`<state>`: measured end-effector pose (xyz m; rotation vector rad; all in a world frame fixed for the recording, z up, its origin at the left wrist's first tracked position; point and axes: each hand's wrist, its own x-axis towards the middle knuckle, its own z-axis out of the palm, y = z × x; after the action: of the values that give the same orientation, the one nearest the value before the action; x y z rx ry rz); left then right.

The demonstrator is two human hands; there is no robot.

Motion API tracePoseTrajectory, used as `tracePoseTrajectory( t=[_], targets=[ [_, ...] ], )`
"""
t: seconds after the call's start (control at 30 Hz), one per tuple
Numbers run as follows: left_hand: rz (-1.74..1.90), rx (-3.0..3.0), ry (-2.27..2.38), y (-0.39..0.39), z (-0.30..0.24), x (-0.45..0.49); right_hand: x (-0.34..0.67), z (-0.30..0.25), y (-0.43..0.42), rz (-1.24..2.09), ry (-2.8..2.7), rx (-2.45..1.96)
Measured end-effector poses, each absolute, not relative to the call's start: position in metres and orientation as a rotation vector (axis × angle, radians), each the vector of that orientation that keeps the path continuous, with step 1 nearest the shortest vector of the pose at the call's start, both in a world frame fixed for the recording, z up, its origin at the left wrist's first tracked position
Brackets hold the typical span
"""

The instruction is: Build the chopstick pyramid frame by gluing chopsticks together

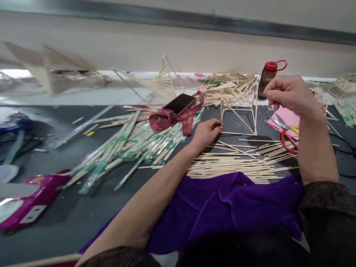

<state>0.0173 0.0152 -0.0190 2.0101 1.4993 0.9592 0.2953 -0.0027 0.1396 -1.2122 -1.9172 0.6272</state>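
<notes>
A frame of thin wooden sticks (pixel 238 134) stands on the dark tabletop. My left hand (pixel 207 132) is closed at its near left corner, with thumb and fingers pinching an upright stick there. My right hand (pixel 290 93) is raised to the right of the frame, in front of a dark bottle with a red cap (pixel 270 67). Its fingers are curled together, and what they hold, if anything, is hidden. Loose wooden sticks (pixel 230 166) lie in rows between my arms, just beyond a purple cloth (pixel 222 207).
Wrapped chopsticks (pixel 125 142) cover the left-middle tabletop, beneath a phone (pixel 180 103) and a red lanyard (pixel 187 126). Red-handled scissors (pixel 289 142) rest by pink paper (pixel 285 115). More sticks (pixel 230 89) pile up behind. A magenta device (pixel 41 198) sits at left.
</notes>
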Motion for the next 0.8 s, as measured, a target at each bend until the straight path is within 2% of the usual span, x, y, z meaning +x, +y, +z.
tracePoseTrajectory(
  t=[0.13, 0.37, 0.8],
  targets=[
    [0.948, 2.014, 1.535, 0.013, -0.018, 0.012, 0.305, 0.121, 0.024, 0.576, -1.951, -1.45],
    [0.952, 1.984, 1.546, 0.011, -0.021, 0.002, 0.307, 0.091, 0.052, 0.26, -2.132, -1.8],
    [0.983, 1.88, 1.56, 0.015, -0.03, -0.002, 0.287, 0.04, 0.072, 0.422, -2.111, -1.769]
  ],
)
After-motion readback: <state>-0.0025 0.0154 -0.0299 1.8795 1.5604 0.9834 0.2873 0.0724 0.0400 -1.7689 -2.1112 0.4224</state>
